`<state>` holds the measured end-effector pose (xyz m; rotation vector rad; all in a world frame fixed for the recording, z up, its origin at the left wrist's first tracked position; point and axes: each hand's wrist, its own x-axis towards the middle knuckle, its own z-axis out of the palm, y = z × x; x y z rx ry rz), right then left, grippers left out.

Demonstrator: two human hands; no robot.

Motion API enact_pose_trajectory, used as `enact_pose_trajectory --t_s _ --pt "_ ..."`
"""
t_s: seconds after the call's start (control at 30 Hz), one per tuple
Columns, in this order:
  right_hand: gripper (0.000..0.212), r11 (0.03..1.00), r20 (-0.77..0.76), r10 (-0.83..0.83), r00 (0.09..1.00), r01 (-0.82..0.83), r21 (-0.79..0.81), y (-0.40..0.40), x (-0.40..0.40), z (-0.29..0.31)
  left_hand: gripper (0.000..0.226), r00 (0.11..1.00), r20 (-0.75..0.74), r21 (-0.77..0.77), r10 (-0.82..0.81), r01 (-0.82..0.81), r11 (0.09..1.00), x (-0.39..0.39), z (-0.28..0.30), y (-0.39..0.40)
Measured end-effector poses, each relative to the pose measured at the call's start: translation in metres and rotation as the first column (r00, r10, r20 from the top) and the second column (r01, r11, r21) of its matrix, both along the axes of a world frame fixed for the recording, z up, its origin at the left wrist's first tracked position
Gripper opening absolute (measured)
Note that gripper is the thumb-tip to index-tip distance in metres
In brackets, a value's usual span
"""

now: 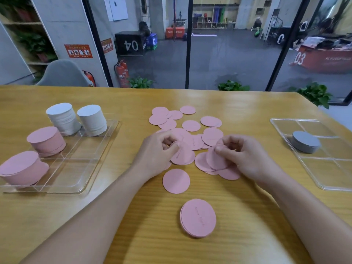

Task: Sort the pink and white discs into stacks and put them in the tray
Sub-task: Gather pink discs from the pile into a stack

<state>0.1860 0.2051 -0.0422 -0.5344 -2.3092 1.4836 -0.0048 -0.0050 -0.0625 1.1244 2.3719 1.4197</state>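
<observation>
At centre frame, my left hand point(158, 157) pinches a pink disc point(182, 155) between thumb and curled fingers, lifted at an angle over the scattered pink discs point(190, 125) that lie loose on the yellow wooden surface point(247, 216). Just right of it, my right hand point(242, 157) grips another pink disc point(216, 160) the same way, thumb on its face, fingers curled behind, above a few overlapping discs. Nearer the bottom of the frame, a single pink disc point(176, 181) lies flat by itself, and below that sits a small neat pile of pink discs point(198, 218), well apart from the scatter. At left, the clear tray point(76, 168) with dividers carries four stacks: two white stacks point(63, 119) point(92, 120) side by side in its far compartments, and two pink stacks point(46, 141) point(22, 168) along its left edge, the nearer one slightly uneven at the side. At the right edge of the frame, a second clear tray point(323, 168) holds one low grey stack point(305, 141) in a middle compartment. Beyond the surface, glass panels look onto a gym floor with numbered boxes.
</observation>
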Motion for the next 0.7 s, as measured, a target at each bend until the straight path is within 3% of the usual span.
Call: enact_pose_trajectory --t_s 0.23,0.47,0.63,0.7 --pt "0.004 0.999 -0.135 -0.05 0.99 0.047 -0.024 0.004 0.02 0.008 0.013 1.0 0.011 0.047 -0.011 0.01 0.999 0.008 0.005 -0.008" --pt "0.013 0.997 -0.226 0.069 0.972 -0.072 -0.007 -0.014 0.024 0.014 0.013 0.998 -0.001 0.084 -0.057 0.057 0.995 0.018 0.0 -0.007" --pt "0.018 0.98 -0.135 0.154 0.979 -0.134 0.15 -0.017 0.023 0.001 0.013 0.995 0.003 0.099 -0.096 0.096 0.991 0.023 0.0 -0.008" --pt "0.029 0.965 -0.108 0.19 0.976 -0.165 0.203 -0.017 0.024 -0.003 0.013 0.992 0.018 0.107 -0.124 0.121 0.987 0.026 0.0 -0.008"
